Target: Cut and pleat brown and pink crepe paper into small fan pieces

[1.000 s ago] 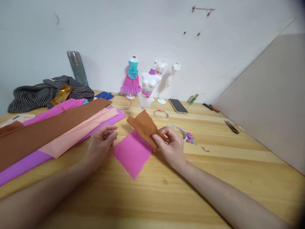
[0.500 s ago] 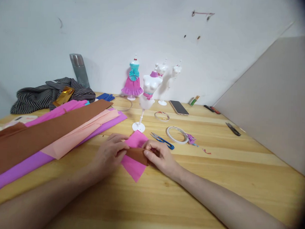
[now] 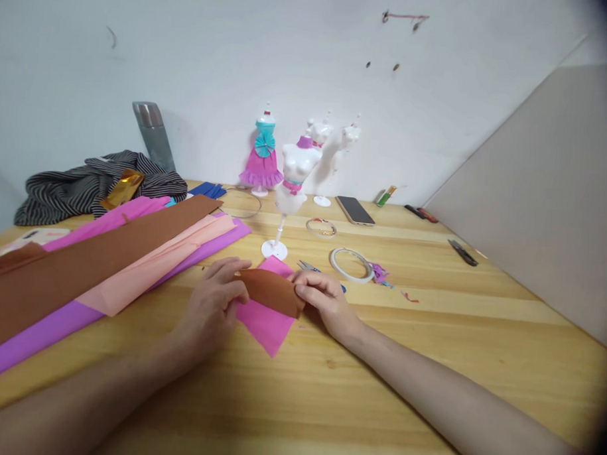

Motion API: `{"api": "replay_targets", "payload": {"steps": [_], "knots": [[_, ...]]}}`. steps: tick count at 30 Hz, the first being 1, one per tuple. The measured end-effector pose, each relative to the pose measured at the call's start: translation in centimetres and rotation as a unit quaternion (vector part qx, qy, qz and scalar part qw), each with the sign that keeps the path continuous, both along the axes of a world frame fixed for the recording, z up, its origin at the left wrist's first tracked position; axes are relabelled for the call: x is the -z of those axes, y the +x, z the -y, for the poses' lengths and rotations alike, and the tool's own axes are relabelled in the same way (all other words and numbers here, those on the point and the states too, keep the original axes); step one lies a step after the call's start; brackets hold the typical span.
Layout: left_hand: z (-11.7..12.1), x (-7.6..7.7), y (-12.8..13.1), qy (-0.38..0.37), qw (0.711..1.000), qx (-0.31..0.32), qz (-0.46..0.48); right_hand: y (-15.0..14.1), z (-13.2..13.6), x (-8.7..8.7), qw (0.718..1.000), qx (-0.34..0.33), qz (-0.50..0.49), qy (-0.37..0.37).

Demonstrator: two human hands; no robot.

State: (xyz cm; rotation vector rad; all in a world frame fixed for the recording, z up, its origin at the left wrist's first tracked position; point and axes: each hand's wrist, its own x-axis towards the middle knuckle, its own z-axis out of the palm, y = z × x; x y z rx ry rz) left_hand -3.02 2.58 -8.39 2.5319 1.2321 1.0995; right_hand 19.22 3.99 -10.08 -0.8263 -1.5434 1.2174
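Note:
Between my two hands a strip of brown paper (image 3: 271, 293) is held level just over a pink paper square (image 3: 267, 326) lying cornerwise on the table. My left hand (image 3: 216, 301) has its fingers curled at the strip's left end. The right end is pinched between thumb and fingers of my right hand (image 3: 325, 301). Just beyond stands a small white mannequin (image 3: 298, 164) with a purple collar and a pink waistband. A pair of blue thread snips (image 3: 307, 265) is partly hidden behind my right hand.
Stacked coloured paper (image 3: 108, 260) spreads across the left. A roll of white tape (image 3: 352, 266), a phone (image 3: 354, 211) and a utility knife (image 3: 462, 253) lie to the right. At the back are a dressed mannequin (image 3: 262, 166), a flask (image 3: 155, 136) and striped cloth (image 3: 60, 189).
The brown strip has risen slightly and turned, so more of its face shows. My right hand has moved a little up and now covers part of the snips.

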Motion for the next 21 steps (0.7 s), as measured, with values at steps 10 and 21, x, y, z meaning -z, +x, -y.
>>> {"api": "replay_targets", "payload": {"steps": [10,21], "knots": [[-0.4,0.3,-0.4,0.012,0.999,0.023,-0.048,0.0,0.1,-0.2,0.999,-0.043,-0.004,-0.01],[-0.4,0.4,-0.2,-0.043,0.999,0.013,0.019,0.0,-0.8,0.9,0.981,0.093,-0.103,-0.134]]}}
